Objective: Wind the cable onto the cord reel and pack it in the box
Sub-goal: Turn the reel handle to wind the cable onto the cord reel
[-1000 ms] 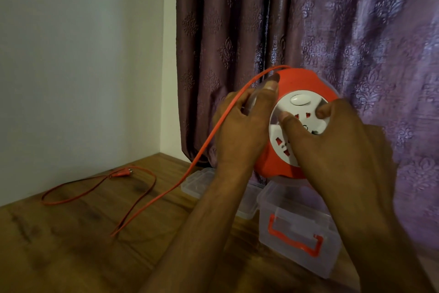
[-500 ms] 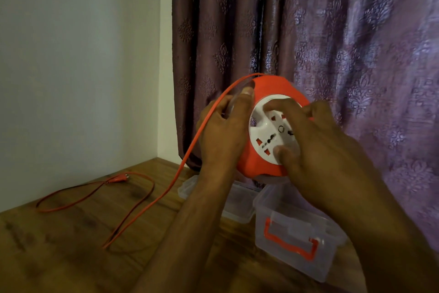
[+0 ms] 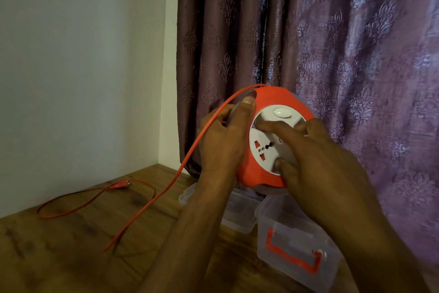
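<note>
Orange plastic reel (image 3: 266, 174): rigid, light-looking, held in the air above the clear box (image 3: 297, 252).
Left hand (image 3: 223, 140): clamped on the rim.
Right hand (image 3: 316, 157): fingers pressed on the white face, likely turning it.
Cable (image 3: 152, 200): limp, flat, trailing across the bench (image 3: 71, 257); best guided at the rim.

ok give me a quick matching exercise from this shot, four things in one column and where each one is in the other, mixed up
Things:
1. cord reel
2. plug
3. clear box
4. lid

Places:
A. flat on the table, left of the box, partly behind a forearm
B. on the table near the wall, at the cable's far end
C. held up between the left hand and right hand
D. open on the table under the reel, orange handle facing the camera

Pairs: 1-C, 2-B, 3-D, 4-A
</note>
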